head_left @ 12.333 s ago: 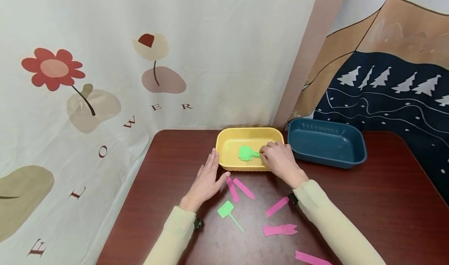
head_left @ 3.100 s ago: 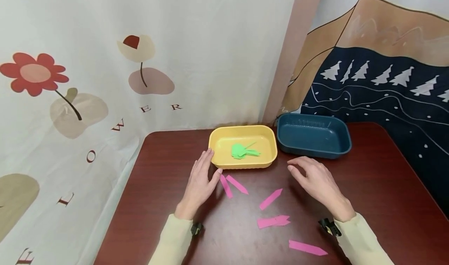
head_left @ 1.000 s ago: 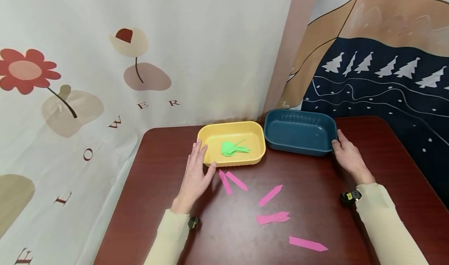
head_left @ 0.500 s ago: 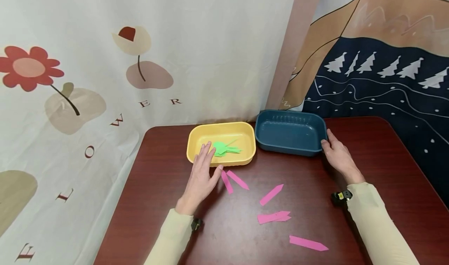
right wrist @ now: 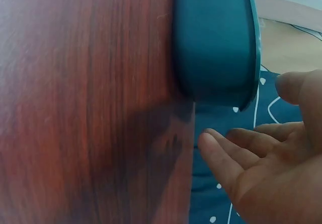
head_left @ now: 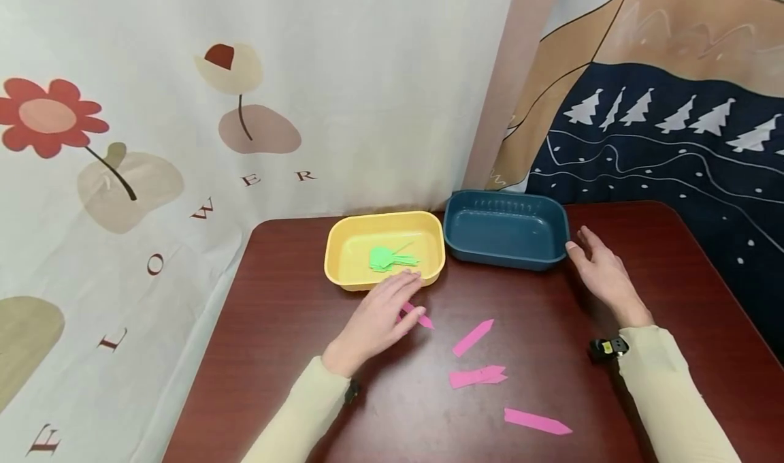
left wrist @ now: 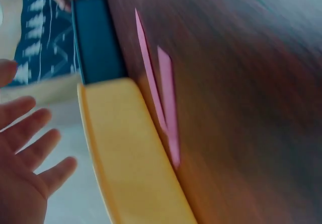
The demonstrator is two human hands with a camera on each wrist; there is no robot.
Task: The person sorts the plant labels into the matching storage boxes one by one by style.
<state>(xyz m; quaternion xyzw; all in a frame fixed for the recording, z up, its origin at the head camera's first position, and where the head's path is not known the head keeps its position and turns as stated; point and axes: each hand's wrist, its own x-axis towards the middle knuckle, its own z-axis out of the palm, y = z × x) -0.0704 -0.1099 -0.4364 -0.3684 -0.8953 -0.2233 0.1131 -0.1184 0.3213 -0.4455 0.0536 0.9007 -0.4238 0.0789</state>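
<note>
My left hand [head_left: 378, 323] hovers, fingers loosely extended, in front of the yellow tray [head_left: 343, 269] and partly covers two pink plant labels [head_left: 422, 318]. The left wrist view shows both these labels [left wrist: 167, 88] lying on the table beside the tray's wall. Inside the yellow tray lies a pile of green plant tags [head_left: 382, 259] with thin stems. Fingers spread, my right hand [head_left: 606, 279] is at the right end of the blue tray [head_left: 505, 231]. A small gap separates hand and tray in the right wrist view. Neither hand holds anything.
More pink labels lie on the brown table [head_left: 282, 299]: a slanted label [head_left: 474, 338], an overlapping group [head_left: 478, 377] and a lower one [head_left: 537, 421]. The two trays sit side by side against the curtain [head_left: 367, 109] at the back.
Earlier, the right hand handled green tags; the loose one on the table is gone from there. Both trays have since slid left. The left hand has moved right over the pink labels; the right has left the blue tray.
</note>
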